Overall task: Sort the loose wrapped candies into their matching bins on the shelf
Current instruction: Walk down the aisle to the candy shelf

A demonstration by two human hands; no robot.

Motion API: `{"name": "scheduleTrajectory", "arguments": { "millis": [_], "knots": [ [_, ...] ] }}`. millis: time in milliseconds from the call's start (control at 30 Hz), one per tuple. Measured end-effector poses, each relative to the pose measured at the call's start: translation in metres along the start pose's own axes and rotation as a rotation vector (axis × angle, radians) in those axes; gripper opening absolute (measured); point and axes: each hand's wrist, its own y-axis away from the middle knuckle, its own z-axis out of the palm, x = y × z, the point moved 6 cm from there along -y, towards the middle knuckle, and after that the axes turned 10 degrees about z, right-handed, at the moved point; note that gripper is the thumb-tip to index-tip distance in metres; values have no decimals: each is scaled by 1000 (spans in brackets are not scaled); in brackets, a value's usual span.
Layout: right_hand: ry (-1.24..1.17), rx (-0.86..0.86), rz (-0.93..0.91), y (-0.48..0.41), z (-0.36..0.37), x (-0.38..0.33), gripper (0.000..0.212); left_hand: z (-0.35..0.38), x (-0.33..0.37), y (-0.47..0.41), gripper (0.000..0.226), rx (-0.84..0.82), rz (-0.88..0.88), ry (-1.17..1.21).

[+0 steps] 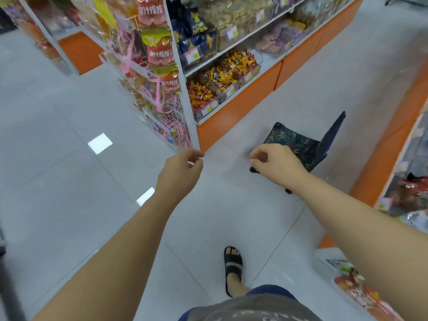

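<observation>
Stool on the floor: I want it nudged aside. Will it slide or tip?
The stool probably slides easily, since the tile floor looks glossy. It looks like cloth on a slim frame, so it is likely light, and a high push might tip it.

A sweet shop aisle
Clear bins (228, 91) of wrapped candies (222, 75) fill the orange-based shelf (243, 105); hanging snack packs (159, 52) at its end, a second rack (379, 167) across the tiled floor (69, 135)

Two hands (179, 169) (275, 164), one folding stool (294, 140), one sandal (232, 266).
</observation>
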Motion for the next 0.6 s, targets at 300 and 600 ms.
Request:
{"name": "scheduleTrajectory", "arguments": {
  "millis": [300,600],
  "knots": [
    [-74,40,25,-138,-68,-36,13,-17,30,-163,23,6,80,21],
    [-167,197,115,-278,-108,-43,8,5,41,-349,25,-169,274,6]
  ]
}}
